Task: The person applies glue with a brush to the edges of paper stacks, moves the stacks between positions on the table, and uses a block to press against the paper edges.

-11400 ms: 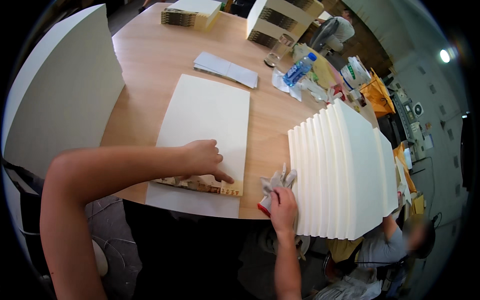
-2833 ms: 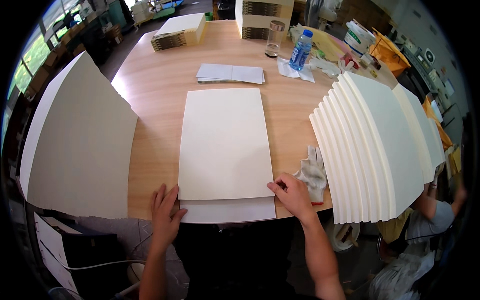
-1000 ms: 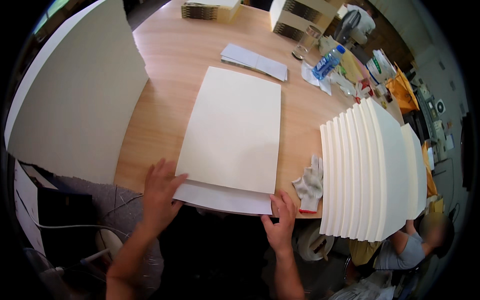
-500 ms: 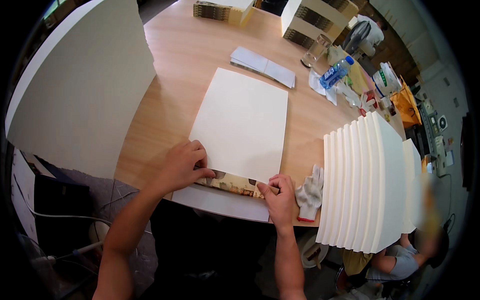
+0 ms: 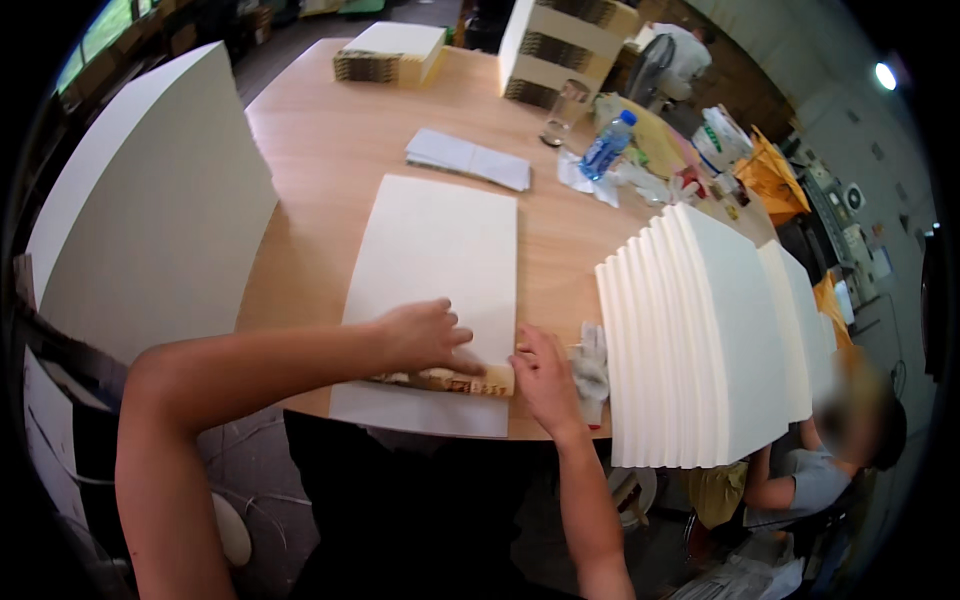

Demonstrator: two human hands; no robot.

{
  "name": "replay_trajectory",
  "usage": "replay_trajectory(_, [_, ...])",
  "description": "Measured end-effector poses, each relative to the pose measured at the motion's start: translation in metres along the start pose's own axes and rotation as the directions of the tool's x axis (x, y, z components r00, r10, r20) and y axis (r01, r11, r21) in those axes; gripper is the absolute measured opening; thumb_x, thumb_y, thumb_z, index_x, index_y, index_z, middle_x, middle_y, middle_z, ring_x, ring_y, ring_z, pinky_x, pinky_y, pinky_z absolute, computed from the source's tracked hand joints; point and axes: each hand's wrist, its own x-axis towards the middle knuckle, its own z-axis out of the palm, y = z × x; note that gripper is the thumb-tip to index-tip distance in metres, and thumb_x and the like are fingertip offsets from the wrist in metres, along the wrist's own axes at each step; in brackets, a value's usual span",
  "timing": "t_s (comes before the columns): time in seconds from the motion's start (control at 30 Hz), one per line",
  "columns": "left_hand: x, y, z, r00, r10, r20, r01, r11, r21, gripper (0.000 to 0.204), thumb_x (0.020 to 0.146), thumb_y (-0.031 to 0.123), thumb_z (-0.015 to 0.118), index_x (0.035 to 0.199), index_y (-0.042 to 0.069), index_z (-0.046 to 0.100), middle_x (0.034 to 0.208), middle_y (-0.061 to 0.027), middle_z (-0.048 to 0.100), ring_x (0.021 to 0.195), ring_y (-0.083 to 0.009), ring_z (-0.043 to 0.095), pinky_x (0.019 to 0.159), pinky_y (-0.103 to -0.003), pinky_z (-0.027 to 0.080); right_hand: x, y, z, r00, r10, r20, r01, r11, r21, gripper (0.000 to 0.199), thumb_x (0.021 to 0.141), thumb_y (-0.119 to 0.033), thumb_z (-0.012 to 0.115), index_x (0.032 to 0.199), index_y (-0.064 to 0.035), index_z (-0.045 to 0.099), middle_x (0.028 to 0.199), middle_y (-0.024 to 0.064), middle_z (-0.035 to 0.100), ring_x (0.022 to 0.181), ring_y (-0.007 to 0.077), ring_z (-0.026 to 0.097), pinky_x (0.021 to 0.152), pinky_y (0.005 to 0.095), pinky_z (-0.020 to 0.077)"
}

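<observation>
A rounded table (image 5: 310, 200) with a pale wood-grain top fills the middle of the frame. Upper left, a window (image 5: 103, 32) shows bright green beyond. Grey floor (image 5: 240, 465) appears at lower left, crossed by pale cords (image 5: 275, 498), near a white cabinet (image 5: 50, 430) at the left edge. A pale grey wall (image 5: 905, 155) slants down the right side. A lamp (image 5: 886, 76) glares at upper right; left of it lies a dark brown surface (image 5: 755, 95), and a grey chair back (image 5: 653, 66) stands upper centre-right.
</observation>
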Motion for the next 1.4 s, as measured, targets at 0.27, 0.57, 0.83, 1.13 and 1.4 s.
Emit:
replay_trajectory(0.27, [0.024, -0.019, -0.02, 0.95, 0.009, 0.312, 0.064, 0.973, -0.22, 0.113, 0.071, 0.02, 0.094, 0.159, 0.059, 0.036, 0.107, 0.0, 0.072, 0.098, -0.0213, 0.071, 0.091, -0.035, 0.048, -0.045, 0.039, -0.065, 0.988, -0.152, -0.028, 0.1, 0.765, -0.636, 0.022, 0.09, 0.001, 0.071, 0.111, -0.0024, 0.072, 0.107, 0.0166, 0.07, 0.092, 0.0357, 0.069, 0.081, 0.0445, 0.0563])
replay_trajectory(0.57, [0.019, -0.02, -0.009, 0.957, 0.055, 0.286, 0.012, 0.973, -0.23, 0.098, 0.072, 0.023, 0.091, 0.152, 0.056, 0.046, 0.103, -0.0003, 0.071, 0.097, -0.0209, 0.072, 0.09, -0.038, 0.048, -0.037, -0.021, 0.017, 0.703, -0.555, 0.445, 0.711, 0.539, -0.452, 0.023, 0.084, -0.012, 0.07, 0.105, -0.0028, 0.072, 0.099, 0.0108, 0.066, 0.095, 0.0283, 0.067, 0.079, 0.0386, 0.056])
replay_trajectory(0.83, [0.029, -0.017, 0.021, 0.992, -0.024, 0.127, 0.05, 0.977, -0.209, 0.066, 0.099, 0.026, 0.067, 0.15, 0.062, 0.046, 0.105, 0.0031, 0.072, 0.097, -0.0199, 0.073, 0.091, -0.037, 0.048, -0.029, -0.079, 0.194, 0.56, -0.619, 0.551, 0.826, 0.47, -0.312, 0.037, 0.088, -0.024, 0.07, 0.117, -0.0017, 0.07, 0.121, 0.0157, 0.064, 0.113, 0.0343, 0.063, 0.093, 0.047, 0.0549])
replay_trajectory(1.13, [0.021, -0.025, -0.012, 0.945, 0.045, 0.324, 0.021, 0.98, -0.197, 0.093, 0.077, 0.028, 0.09, 0.152, 0.061, 0.046, 0.105, 0.0029, 0.074, 0.096, -0.0198, 0.073, 0.091, -0.037, 0.047, -0.032, -0.018, 0.02, 0.639, -0.501, 0.584, 0.768, 0.379, -0.516, 0.017, 0.086, -0.012, 0.071, 0.099, -0.0022, 0.076, 0.103, 0.0092, 0.07, 0.094, 0.0251, 0.067, 0.076, 0.0379, 0.0572])
replay_trajectory(1.4, [0.025, -0.018, 0.014, 0.992, -0.075, 0.097, 0.093, 0.976, -0.197, 0.074, 0.097, 0.022, 0.069, 0.159, 0.048, 0.04, 0.107, -0.0004, 0.072, 0.102, -0.021, 0.072, 0.093, -0.038, 0.047, -0.032, -0.077, 0.169, 0.621, -0.721, 0.306, 0.783, 0.552, -0.287, 0.044, 0.086, -0.036, 0.072, 0.113, -0.0007, 0.072, 0.121, 0.0171, 0.071, 0.123, 0.0353, 0.063, 0.106, 0.0492, 0.0504])
